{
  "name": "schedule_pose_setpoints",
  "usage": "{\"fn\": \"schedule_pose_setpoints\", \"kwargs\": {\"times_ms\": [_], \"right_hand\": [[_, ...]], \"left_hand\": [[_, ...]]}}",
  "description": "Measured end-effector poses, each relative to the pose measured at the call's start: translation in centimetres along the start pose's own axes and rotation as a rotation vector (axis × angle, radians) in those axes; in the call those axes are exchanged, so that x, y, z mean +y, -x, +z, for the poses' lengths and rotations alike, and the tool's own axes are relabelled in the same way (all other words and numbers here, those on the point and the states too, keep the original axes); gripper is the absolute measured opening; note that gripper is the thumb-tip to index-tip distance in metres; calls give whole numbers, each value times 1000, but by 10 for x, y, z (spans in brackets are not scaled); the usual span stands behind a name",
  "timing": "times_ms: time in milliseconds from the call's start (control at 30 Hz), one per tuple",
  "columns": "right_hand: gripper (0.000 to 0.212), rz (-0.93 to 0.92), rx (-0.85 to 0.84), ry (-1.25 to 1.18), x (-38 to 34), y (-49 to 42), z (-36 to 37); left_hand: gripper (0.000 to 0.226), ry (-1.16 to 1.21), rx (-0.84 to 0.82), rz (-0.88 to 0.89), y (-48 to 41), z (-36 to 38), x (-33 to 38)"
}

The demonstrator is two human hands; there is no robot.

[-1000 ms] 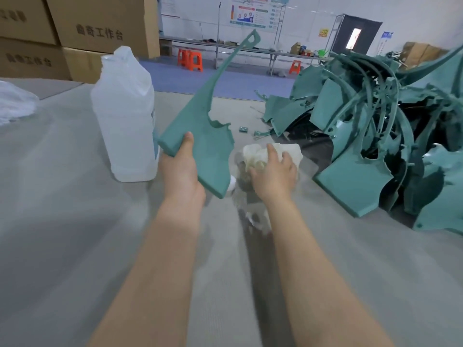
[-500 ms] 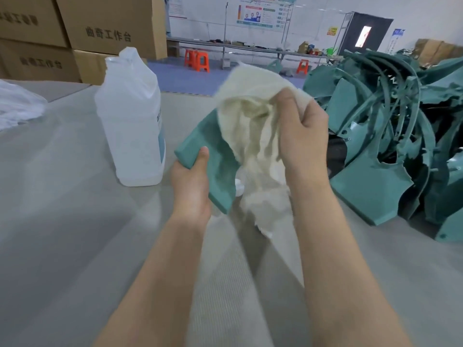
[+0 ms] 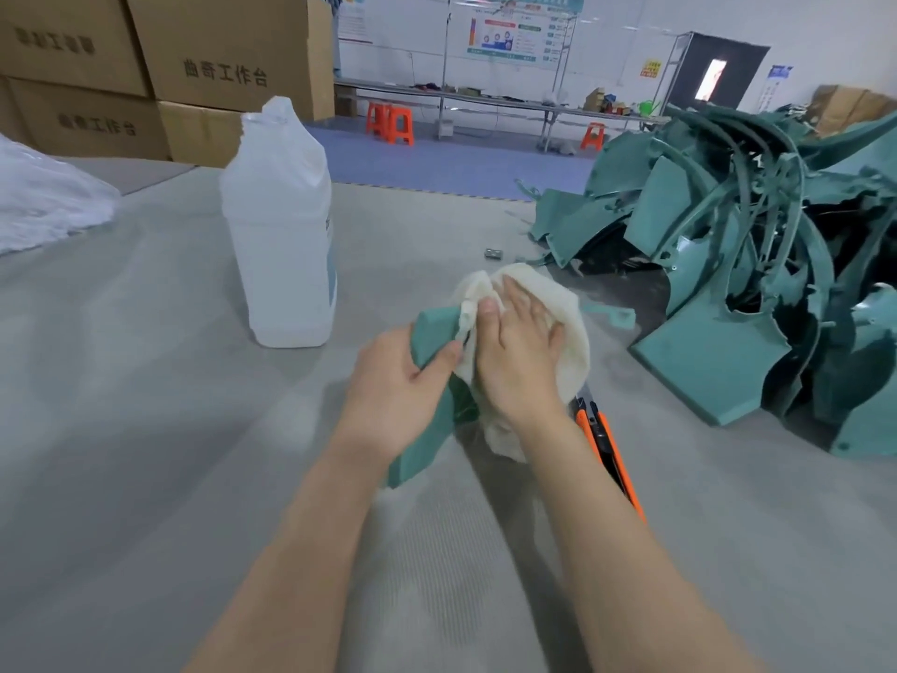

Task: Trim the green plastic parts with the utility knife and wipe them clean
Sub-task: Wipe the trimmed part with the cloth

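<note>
My left hand (image 3: 395, 386) grips a green plastic part (image 3: 432, 330) by its near left edge, low over the grey table. A cream cloth (image 3: 565, 313) lies over the part. My right hand (image 3: 517, 352) presses flat on the cloth with straight fingers. Most of the part is hidden under the cloth and both hands; its far tip (image 3: 614, 314) pokes out on the right. An orange and black utility knife (image 3: 609, 446) lies on the table beside my right forearm, partly hidden by it.
A translucent white jug (image 3: 279, 225) stands left of my hands. A big heap of green plastic parts (image 3: 738, 264) fills the right side. A white plastic bag (image 3: 43, 201) lies far left, cardboard boxes (image 3: 160, 70) behind. A small metal piece (image 3: 493, 254) lies beyond the cloth.
The part went from held upright to lowered near the table. My right hand lifted the cloth, brought it onto the part and now presses it flat there.
</note>
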State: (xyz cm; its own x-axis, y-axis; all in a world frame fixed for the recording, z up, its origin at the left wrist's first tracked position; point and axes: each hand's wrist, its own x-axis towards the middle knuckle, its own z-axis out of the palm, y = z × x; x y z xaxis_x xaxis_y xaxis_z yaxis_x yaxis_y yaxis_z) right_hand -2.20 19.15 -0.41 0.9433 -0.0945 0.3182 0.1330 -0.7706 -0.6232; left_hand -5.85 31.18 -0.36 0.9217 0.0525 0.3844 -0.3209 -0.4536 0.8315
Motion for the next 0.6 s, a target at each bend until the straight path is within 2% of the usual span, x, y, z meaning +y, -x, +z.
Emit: {"fn": "schedule_pose_setpoints", "kwargs": {"times_ms": [67,133,167,233,333,467,600], "right_hand": [[55,-206,52,-147,-22,25,7],[57,-426,64,-270,-42,49,14],[55,-487,60,-284,-49,53,15],[50,-519,50,-278,-52,49,13],[44,-424,48,-366,-41,29,7],[49,-160,74,21,-8,-4,7],[49,145,41,194,22,-30,-8]], "left_hand": [[22,152,2,-18,1,1,3],[19,464,19,-128,5,0,5],[17,533,20,-176,7,-2,5],[21,430,69,-140,8,-6,3],[22,249,121,-26,0,-17,3],[17,195,73,-47,1,-21,-2],[22,109,-19,-13,2,-23,0]]}}
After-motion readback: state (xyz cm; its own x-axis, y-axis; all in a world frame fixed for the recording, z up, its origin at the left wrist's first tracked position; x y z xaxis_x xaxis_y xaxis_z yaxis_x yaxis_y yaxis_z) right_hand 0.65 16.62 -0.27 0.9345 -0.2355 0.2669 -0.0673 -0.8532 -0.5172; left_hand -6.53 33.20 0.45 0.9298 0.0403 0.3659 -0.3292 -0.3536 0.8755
